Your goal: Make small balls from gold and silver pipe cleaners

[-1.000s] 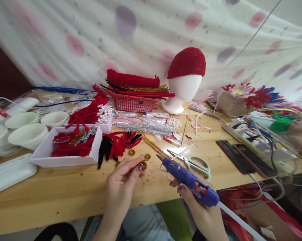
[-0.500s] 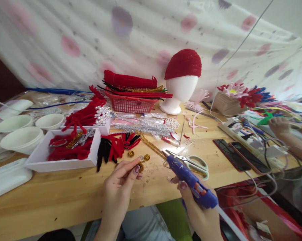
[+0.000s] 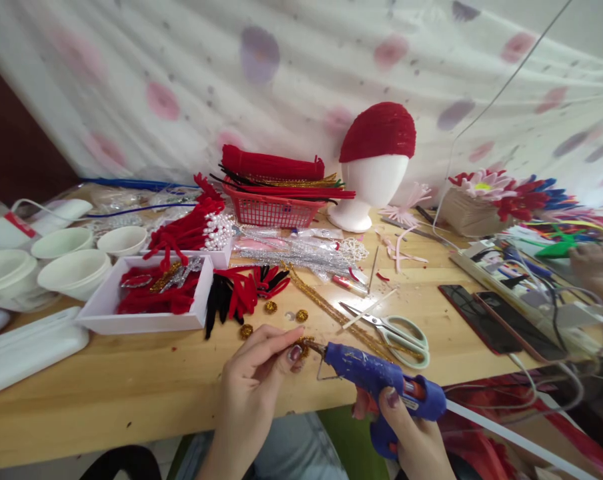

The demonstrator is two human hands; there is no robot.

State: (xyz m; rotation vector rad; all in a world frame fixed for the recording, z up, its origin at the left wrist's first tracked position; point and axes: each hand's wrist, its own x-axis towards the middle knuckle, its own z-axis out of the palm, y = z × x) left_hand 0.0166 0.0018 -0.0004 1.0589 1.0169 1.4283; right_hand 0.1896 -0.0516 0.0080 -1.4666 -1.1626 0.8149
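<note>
My left hand pinches a small gold glitter coil just above the table's front edge. My right hand grips a blue glue gun with a white glue stick out its back; the nozzle touches the gold coil. Three more gold coils lie on the wooden table just beyond my fingers, beside a fan of red and black pipe-cleaner pieces. Green-handled scissors rest right of the nozzle, across a gold pipe cleaner.
A white tray of red pieces sits left, white bowls beyond it. A red basket of pipe cleaners and a foam head with a red cap stand at the back. Two phones, cables and another person's hand are right.
The glue gun has swung left and lower until its nozzle meets the gold coil in my left fingers. My left hand has shifted slightly right and nearer to me.
</note>
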